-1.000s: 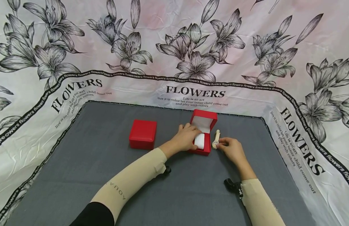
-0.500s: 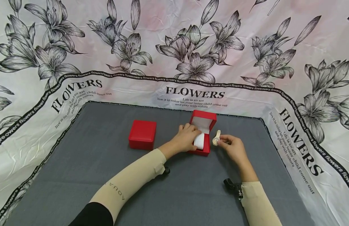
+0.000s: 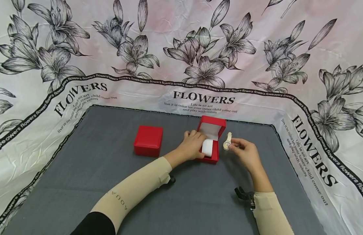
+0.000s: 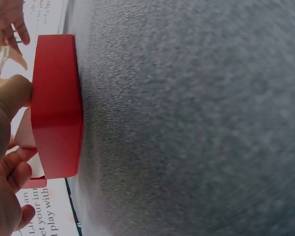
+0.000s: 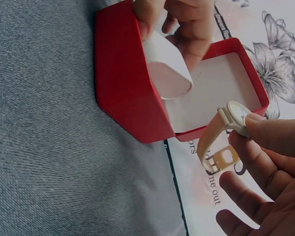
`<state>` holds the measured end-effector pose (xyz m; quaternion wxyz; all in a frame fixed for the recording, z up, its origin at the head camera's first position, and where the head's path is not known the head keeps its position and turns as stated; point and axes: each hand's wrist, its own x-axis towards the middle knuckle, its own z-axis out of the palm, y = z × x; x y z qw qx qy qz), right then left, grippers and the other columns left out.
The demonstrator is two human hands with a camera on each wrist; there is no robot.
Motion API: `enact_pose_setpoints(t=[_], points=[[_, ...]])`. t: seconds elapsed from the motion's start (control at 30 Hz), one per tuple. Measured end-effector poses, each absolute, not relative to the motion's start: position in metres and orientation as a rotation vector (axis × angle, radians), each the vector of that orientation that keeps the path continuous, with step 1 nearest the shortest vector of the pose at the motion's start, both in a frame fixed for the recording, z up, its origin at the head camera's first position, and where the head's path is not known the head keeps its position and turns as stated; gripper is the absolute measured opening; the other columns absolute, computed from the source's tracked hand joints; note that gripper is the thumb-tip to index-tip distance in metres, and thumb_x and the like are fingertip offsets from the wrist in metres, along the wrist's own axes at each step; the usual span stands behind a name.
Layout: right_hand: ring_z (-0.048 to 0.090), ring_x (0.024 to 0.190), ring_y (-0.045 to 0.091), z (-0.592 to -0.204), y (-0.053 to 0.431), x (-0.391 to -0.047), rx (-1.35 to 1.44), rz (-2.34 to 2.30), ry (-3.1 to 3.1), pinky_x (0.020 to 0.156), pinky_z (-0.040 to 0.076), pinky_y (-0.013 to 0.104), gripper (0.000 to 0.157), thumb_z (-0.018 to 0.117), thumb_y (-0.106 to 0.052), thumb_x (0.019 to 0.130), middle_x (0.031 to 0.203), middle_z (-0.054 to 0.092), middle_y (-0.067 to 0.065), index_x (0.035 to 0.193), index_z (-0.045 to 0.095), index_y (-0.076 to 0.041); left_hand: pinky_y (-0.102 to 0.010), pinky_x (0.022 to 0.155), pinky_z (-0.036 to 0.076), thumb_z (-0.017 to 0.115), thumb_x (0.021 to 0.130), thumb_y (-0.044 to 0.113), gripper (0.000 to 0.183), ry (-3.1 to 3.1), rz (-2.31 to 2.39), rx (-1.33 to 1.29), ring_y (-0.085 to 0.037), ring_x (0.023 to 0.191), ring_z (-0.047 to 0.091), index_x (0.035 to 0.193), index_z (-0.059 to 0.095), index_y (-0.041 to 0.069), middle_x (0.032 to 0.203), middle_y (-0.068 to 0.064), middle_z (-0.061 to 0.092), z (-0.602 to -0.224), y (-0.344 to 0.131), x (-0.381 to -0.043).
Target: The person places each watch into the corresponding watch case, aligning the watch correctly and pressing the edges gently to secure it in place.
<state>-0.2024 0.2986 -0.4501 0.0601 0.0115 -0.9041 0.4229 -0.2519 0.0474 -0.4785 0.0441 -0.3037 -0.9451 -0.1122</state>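
At the right of the table a red watch box stands with its lid raised. A white cushion sits in it, its end sticking up in the right wrist view. My left hand grips the box from the left, thumb at the front rim, fingers over the cushion side. My right hand pinches a wristwatch by its case between thumb and forefinger, just right of the box. The watch's cream strap hangs curved, with the buckle showing; the other fingers of that hand are spread.
A second red box, lid down, stands to the left of my left hand. Grey cloth covers the table, bordered by a white flower-printed sheet behind and at the sides.
My right hand has raised the wristwatch from beside the box and shifted slightly to the right with it. The left hand stays at the box.
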Motion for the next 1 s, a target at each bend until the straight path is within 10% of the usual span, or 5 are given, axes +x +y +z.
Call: enact_pose_setpoints(t=[0.23, 1.0], points=[[0.061, 0.099, 0.007, -0.445, 0.3, -0.202, 0.065, 1.28, -2.717, 0.075, 0.049, 0.017, 0.039, 0.075, -0.027, 0.095, 0.104, 0.072, 0.014, 0.127, 0.071, -0.005, -0.049, 0.103, 0.03, 0.085, 0.079, 0.05, 0.072, -2.807, -0.344, -0.924, -0.02, 0.119, 0.045, 0.137, 0.057, 0.017, 0.132, 0.0, 0.06, -0.479, 0.044, -0.249], [0.06, 0.118, 0.029, -0.445, 0.297, -0.201, 0.145, 1.356, -2.791, 0.087, 0.048, 0.04, 0.037, 0.076, -0.028, 0.094, 0.102, 0.073, 0.013, 0.126, 0.072, -0.009, -0.053, 0.106, 0.028, 0.084, 0.077, 0.048, 0.073, -2.559, -0.218, -0.924, -0.022, 0.12, 0.045, 0.132, 0.052, 0.013, 0.13, -0.003, 0.055, -0.481, 0.044, -0.241]])
